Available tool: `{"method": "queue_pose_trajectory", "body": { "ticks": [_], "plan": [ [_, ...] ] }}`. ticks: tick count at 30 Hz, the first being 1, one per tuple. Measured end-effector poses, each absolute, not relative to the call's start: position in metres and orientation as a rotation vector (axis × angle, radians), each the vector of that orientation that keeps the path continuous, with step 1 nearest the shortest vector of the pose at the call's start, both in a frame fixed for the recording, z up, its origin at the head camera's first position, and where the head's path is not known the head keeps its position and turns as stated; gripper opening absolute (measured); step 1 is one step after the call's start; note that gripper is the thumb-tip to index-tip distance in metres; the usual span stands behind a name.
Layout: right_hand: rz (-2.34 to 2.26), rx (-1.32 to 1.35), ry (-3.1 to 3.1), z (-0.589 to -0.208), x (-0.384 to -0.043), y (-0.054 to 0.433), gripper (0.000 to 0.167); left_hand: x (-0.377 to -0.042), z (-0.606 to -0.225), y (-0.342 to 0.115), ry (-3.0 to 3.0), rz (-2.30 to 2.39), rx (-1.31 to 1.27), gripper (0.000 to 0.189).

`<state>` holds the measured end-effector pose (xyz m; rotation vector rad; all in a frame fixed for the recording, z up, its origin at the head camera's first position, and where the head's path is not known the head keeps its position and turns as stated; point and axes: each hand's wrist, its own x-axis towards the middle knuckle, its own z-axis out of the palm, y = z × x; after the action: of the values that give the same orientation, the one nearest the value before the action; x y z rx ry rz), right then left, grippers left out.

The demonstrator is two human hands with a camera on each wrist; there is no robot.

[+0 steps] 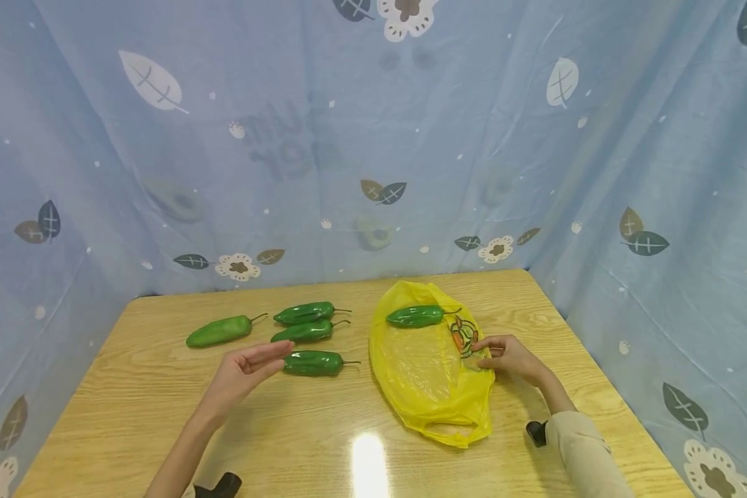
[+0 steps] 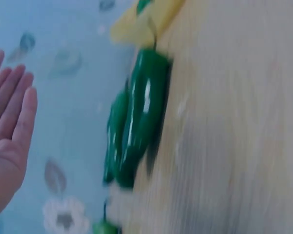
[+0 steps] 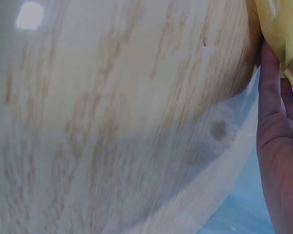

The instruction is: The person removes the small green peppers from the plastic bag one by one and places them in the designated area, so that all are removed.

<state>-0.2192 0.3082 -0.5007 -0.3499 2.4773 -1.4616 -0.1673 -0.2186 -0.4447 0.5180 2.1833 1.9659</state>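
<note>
My left hand (image 1: 247, 370) is held over the table with its fingers straight and nothing in them. Close by its fingertips lies a dark green pepper (image 1: 316, 364); two more dark green peppers (image 1: 305, 313) lie side by side just behind. In the left wrist view the palm (image 2: 7, 151) appears left of these peppers (image 2: 144, 105). At the right side of a yellow plastic bag (image 1: 420, 377), my right hand (image 1: 512, 360) pinches the bag's edge (image 3: 278, 29). Another dark green pepper (image 1: 416, 316) lies on the far part of the flattened bag.
Farther left on the wooden table (image 1: 131, 394) is a lighter green pepper (image 1: 219, 331). A blue patterned curtain (image 1: 274, 152) hangs behind the table and along both sides. The bag's handle end (image 1: 457, 430) points toward me.
</note>
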Motion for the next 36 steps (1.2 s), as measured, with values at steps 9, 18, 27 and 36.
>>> {"method": "queue_pose_trajectory", "body": {
  "ticks": [9, 18, 27, 36],
  "plan": [
    [-1.462, -0.353, 2.487, -0.501, -0.219, 0.307, 0.032, -0.157, -0.451, -0.154, 2.06, 2.019, 0.67, 0.039],
    [-1.455, -0.367, 2.496, -0.502, -0.219, 0.308, 0.031, -0.16, -0.466, -0.098, 1.918, 1.965, 0.886, 0.032],
    [-1.478, -0.369, 2.47, -0.503, -0.22, 0.307, 0.03, -0.189, -0.475, -0.054, 1.895, 1.699, 1.025, 0.03],
    [-1.472, -0.369, 2.477, -0.505, -0.219, 0.31, 0.031, -0.239, -0.475, -0.034, 1.925, 1.577, 1.125, 0.037]
  ]
}}
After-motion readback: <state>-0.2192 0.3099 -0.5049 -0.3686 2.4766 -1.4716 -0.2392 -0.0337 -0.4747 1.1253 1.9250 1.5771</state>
